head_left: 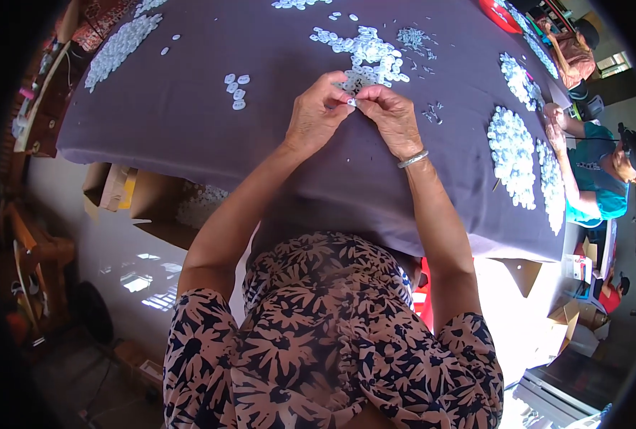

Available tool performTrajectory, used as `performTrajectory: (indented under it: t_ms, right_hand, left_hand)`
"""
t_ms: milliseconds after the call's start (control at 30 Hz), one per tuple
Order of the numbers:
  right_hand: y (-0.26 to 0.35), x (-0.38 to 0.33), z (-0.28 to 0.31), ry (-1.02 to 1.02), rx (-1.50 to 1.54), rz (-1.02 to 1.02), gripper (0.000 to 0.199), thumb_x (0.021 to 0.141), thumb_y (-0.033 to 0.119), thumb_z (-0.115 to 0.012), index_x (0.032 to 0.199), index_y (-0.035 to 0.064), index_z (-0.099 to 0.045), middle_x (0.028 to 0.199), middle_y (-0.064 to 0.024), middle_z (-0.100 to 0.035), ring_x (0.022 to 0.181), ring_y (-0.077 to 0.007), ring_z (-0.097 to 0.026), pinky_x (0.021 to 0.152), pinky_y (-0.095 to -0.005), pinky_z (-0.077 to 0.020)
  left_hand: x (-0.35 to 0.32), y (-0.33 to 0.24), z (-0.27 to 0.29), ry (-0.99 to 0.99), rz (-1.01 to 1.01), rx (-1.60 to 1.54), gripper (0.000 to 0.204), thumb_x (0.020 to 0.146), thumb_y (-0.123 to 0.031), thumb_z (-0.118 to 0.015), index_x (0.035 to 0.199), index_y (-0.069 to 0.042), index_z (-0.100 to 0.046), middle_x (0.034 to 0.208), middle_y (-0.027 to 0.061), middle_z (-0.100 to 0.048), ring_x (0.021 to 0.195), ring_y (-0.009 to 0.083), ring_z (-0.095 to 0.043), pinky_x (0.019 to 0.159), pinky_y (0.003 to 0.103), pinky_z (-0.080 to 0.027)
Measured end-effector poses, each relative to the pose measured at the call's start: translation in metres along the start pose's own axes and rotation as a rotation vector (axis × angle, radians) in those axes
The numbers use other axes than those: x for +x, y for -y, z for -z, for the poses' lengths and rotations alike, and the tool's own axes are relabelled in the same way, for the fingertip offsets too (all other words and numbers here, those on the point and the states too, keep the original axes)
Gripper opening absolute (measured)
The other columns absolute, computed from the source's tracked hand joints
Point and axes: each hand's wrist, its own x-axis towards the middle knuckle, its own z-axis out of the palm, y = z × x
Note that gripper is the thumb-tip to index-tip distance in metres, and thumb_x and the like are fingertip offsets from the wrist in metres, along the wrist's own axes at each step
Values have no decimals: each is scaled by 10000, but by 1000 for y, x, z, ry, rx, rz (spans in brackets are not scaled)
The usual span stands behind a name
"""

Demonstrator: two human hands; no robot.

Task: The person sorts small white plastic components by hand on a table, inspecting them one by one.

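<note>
Over the dark tablecloth, my left hand [316, 114] and my right hand [392, 120] meet fingertip to fingertip. Between them is a small white plastic piece [351, 102], pinched by the thumb and forefinger of each hand. Whether a screw is also in the right fingers is too small to tell. Just beyond my fingers lies a loose pile of white oval plastic pieces [369, 50]. Small metal screws [412, 38] are heaped to its right, and a few more screws [434, 112] lie beside my right hand. A small group of white pieces [238, 94] sits left of my left hand.
Larger heaps of white pieces lie at the far left [123, 48] and right [511, 154] of the table. A red bowl [500, 16] stands at the far right. A co-worker in teal [597, 168] sits along the right edge. An open cardboard box [162, 207] is below the near edge.
</note>
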Motion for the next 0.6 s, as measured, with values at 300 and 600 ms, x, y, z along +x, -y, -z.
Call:
performTrajectory:
  t_ms: [300, 600]
  right_hand:
    - [-1, -2, -5, 7, 14, 75, 104, 834, -48, -573, 884, 10, -642, 803, 47, -592, 730, -21, -503, 656, -175, -423]
    - [-11, 0, -7, 12, 82, 109, 89, 817, -27, -591, 883, 10, -638, 803, 35, -594, 737, -27, -514, 648, -182, -431]
  left_hand:
    - [-1, -2, 2, 8, 149, -243, 386, 790, 20, -644, 1155, -25, -528, 849, 21, -622, 741, 62, -584, 609, 213, -508]
    - [1, -6, 9, 80, 201, -293, 415, 800, 29, -641, 1192, -30, -518, 871, 45, -628, 768, 88, -601, 609, 215, -505]
